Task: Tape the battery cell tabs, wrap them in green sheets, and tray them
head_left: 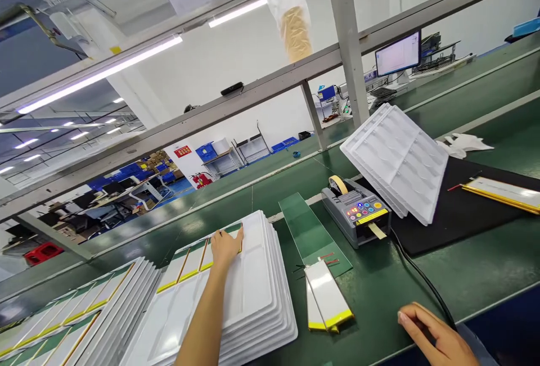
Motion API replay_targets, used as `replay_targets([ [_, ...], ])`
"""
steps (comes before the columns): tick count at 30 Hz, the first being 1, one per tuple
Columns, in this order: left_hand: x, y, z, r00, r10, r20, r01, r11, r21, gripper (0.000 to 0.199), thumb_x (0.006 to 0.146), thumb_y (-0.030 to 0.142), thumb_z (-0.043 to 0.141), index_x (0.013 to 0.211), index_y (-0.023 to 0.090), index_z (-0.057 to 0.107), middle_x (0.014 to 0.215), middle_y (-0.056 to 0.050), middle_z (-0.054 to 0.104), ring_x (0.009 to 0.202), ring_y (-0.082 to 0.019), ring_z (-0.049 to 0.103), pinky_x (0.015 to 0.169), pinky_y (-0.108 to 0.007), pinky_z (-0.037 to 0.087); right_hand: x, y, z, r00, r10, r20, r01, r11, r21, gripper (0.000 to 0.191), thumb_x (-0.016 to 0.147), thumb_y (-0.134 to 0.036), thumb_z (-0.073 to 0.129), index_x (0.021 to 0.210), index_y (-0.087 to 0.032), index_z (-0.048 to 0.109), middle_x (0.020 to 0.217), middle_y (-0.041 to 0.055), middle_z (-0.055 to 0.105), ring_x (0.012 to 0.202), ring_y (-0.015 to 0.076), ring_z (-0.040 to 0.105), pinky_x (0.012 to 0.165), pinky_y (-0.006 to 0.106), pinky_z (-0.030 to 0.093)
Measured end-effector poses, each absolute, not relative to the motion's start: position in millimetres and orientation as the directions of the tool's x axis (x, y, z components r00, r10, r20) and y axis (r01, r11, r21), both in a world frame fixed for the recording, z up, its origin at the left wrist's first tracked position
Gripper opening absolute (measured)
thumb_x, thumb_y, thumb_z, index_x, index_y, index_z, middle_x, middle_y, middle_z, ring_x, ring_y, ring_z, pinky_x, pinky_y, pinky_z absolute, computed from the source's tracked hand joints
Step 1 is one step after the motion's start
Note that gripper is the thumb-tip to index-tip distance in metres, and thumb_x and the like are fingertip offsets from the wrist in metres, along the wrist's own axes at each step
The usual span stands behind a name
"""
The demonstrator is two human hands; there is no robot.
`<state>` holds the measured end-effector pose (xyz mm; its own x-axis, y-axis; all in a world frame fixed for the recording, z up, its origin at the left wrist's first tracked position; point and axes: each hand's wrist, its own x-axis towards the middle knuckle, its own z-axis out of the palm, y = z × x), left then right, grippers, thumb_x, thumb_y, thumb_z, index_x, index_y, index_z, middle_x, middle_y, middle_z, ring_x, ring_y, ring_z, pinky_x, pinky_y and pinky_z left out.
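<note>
My left hand (225, 248) grips the far edge of the top white plastic tray (251, 276) on a tall stack. Beneath that tray, flat white pouch cells with yellow tape ends (189, 267) lie in rows. A second stack of trays holding similar cells (113, 298) sits further left. My right hand (434, 335) rests open near the bench's front edge, holding nothing, beside a black cable (424, 279). Between my hands lie several loose pouch cells (327, 296) with yellow tape, on a green film sheet (310, 231).
A grey tape dispenser (356, 211) stands behind the cells. Further right, a tilted stack of white trays (422, 152) leans over a black mat (447, 225). A grey metal frame (211, 110) runs above the green bench, with a monitor (397, 54) beyond.
</note>
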<state>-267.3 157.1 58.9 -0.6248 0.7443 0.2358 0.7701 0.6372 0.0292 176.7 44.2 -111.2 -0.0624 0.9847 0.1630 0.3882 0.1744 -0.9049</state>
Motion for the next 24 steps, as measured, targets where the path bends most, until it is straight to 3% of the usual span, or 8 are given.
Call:
replay_targets([
  [4, -263, 158, 51, -0.597, 0.763, 0.246, 0.795, 0.604, 0.055, 0.062, 0.086, 0.057, 0.045, 0.129, 0.012, 0.043, 0.139, -0.015, 0.037, 0.128, -0.03, 0.033, 0.105, -0.051, 0.025, 173, 41, -103, -0.097, 0.984, 0.149, 0.375, 0.174, -0.911, 0.036, 0.087, -0.051, 0.041, 0.071, -0.022, 0.054, 0.069, 0.0005, 0.052, 0.065, 0.0157, 0.053, 0.062, 0.024, 0.042],
  [9, -232, 150, 72, -0.547, 0.736, 0.398, 0.827, 0.549, 0.122, 0.076, 0.087, 0.053, 0.038, 0.136, -0.003, 0.027, 0.142, -0.032, 0.018, 0.132, -0.043, 0.018, 0.105, -0.057, 0.016, 175, 44, -84, -0.098, 0.98, 0.171, 0.299, 0.193, -0.935, 0.037, 0.088, -0.049, 0.041, 0.069, -0.019, 0.051, 0.065, -0.0005, 0.046, 0.063, 0.0145, 0.046, 0.06, 0.025, 0.037],
  [11, -202, 134, 85, -0.433, 0.75, 0.5, 0.892, 0.437, 0.116, 0.068, 0.088, 0.048, 0.033, 0.139, 0.004, 0.026, 0.146, -0.025, 0.011, 0.135, -0.037, 0.014, 0.108, -0.05, 0.011, 183, 56, -74, -0.07, 0.985, 0.161, 0.215, 0.172, -0.961, 0.037, 0.085, -0.05, 0.045, 0.067, -0.019, 0.052, 0.063, -0.0007, 0.047, 0.061, 0.0143, 0.045, 0.058, 0.025, 0.036],
  [13, -163, 109, 89, -0.26, 0.802, 0.538, 0.964, 0.245, 0.1, 0.055, 0.086, 0.046, 0.034, 0.134, 0.017, 0.037, 0.144, -0.012, 0.027, 0.131, -0.024, 0.029, 0.109, -0.035, 0.02, 192, 77, -62, -0.011, 0.991, 0.136, 0.144, 0.136, -0.98, 0.037, 0.081, -0.052, 0.052, 0.067, -0.018, 0.054, 0.06, -0.0007, 0.05, 0.059, 0.0142, 0.045, 0.057, 0.026, 0.035],
  [16, -97, 70, 68, -0.072, 0.908, 0.412, 0.955, -0.056, 0.291, 0.046, 0.087, 0.048, 0.034, 0.119, 0.019, 0.051, 0.113, -0.008, 0.058, 0.106, -0.022, 0.054, 0.093, -0.032, 0.042, 200, 121, -47, 0.063, 0.995, 0.076, 0.108, 0.069, -0.992, 0.038, 0.078, -0.055, 0.054, 0.075, -0.017, 0.059, 0.065, 0.0012, 0.058, 0.053, 0.0129, 0.047, 0.054, 0.026, 0.034],
  [18, -57, 53, 38, -0.026, 0.965, 0.262, 0.939, -0.067, 0.338, 0.049, 0.087, 0.049, 0.034, 0.122, 0.019, 0.049, 0.12, -0.008, 0.055, 0.11, -0.023, 0.051, 0.095, -0.035, 0.04, 199, 148, -42, 0.066, 0.998, 0.02, 0.084, 0.015, -0.996, 0.042, 0.078, -0.056, 0.051, 0.077, -0.016, 0.06, 0.064, 0.0024, 0.059, 0.045, 0.0112, 0.043, 0.047, 0.025, 0.03],
  [20, -27, 48, 5, -0.087, 0.981, 0.174, 0.962, 0.037, 0.272, 0.063, 0.085, 0.054, 0.037, 0.132, 0.013, 0.041, 0.129, -0.015, 0.047, 0.119, -0.03, 0.043, 0.098, -0.041, 0.036, 192, 166, -38, 0.071, 0.997, -0.009, 0.051, -0.012, -0.999, 0.042, 0.077, -0.055, 0.052, 0.07, -0.015, 0.06, 0.056, 0.0013, 0.055, 0.041, 0.0097, 0.038, 0.043, 0.024, 0.025],
  [24, -3, 61, -44, -0.299, 0.938, 0.174, 0.951, 0.279, 0.13, 0.081, 0.08, 0.059, 0.044, 0.141, 0.009, 0.025, 0.14, -0.029, 0.024, 0.128, -0.041, 0.029, 0.098, -0.048, 0.031, 183, 162, -38, 0.147, 0.988, 0.054, -0.012, 0.056, -0.998, 0.037, 0.071, -0.05, 0.061, 0.06, -0.016, 0.055, 0.055, -0.0004, 0.052, 0.047, 0.0095, 0.038, 0.047, 0.023, 0.027],
])
